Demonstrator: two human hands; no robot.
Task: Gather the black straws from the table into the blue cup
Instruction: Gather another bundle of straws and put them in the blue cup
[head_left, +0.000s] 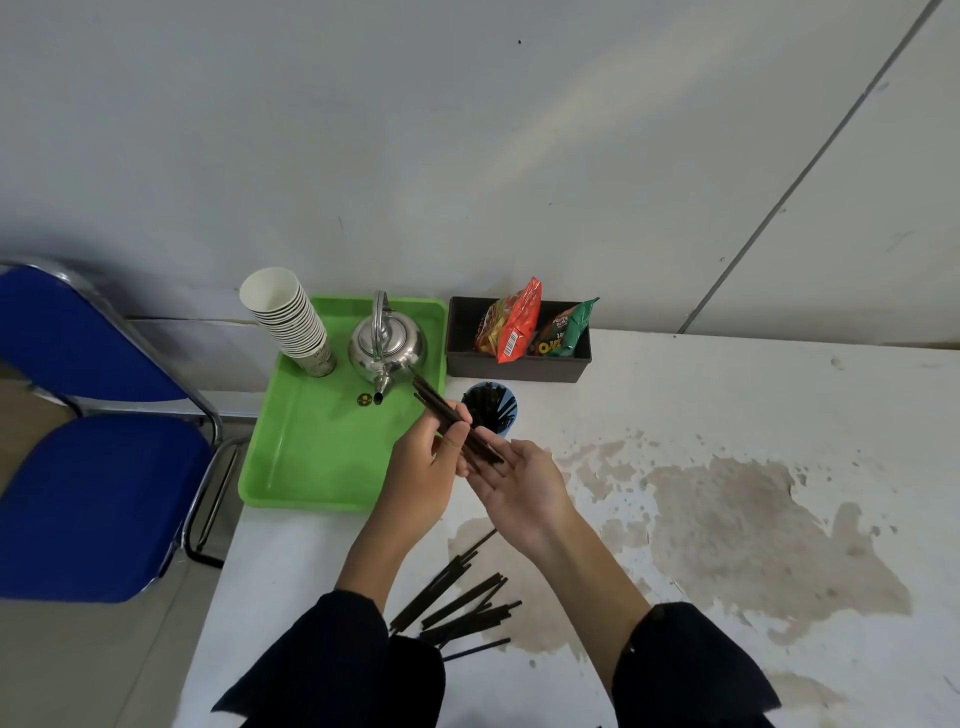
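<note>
My left hand (422, 470) grips a small bundle of black straws (439, 403) that slants up and left over the green tray. My right hand (522, 488) lies open, palm up, under the lower ends of that bundle. Just behind both hands stands the blue cup (506, 427), with several black straws inside it. A loose pile of black straws (457, 603) lies on the white table (675, 405) near me, between my forearms.
The green tray (311, 457) at the left holds a steel kettle (387, 345) and a stack of paper cups (291, 319). A dark box (519, 364) with snack packets stands behind the cup. A blue folding chair (88, 467) is left of the table. Brown stains mark the table's right.
</note>
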